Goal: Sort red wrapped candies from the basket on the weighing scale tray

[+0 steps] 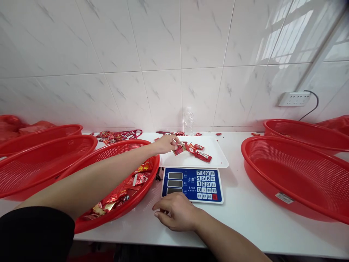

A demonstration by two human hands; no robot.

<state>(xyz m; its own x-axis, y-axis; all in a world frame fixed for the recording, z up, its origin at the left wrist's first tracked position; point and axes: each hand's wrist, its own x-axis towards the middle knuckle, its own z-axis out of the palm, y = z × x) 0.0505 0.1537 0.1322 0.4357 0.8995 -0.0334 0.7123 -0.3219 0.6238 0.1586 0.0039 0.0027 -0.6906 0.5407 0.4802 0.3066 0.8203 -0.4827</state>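
My left hand (pixel 165 144) reaches across a red basket (pixel 156 165) to the white pan (pixel 219 160) of a scale. Its fingers are closed on a small red packet (pixel 180 149) at the pan's left part. Several other packets, such as a red packet (pixel 204 157) with a white label, lie on the pan just right of it. My right hand (pixel 177 211) is by the front edge of the scale's blue keypad panel (pixel 192 184), partly covering the lowest display. Its fingers are loosely bent, thumb apart, with nothing visible in them. Under my left forearm, the basket holds many red and gold packets (pixel 141 178).
Two more red baskets (pixel 89 140) stand at the left, and a red basket (pixel 249 145) with another behind it at the right. A clear bottle (pixel 188 122) and scattered red packets (pixel 116 136) are along the tiled wall. A power strip (pixel 294 99) hangs at right.
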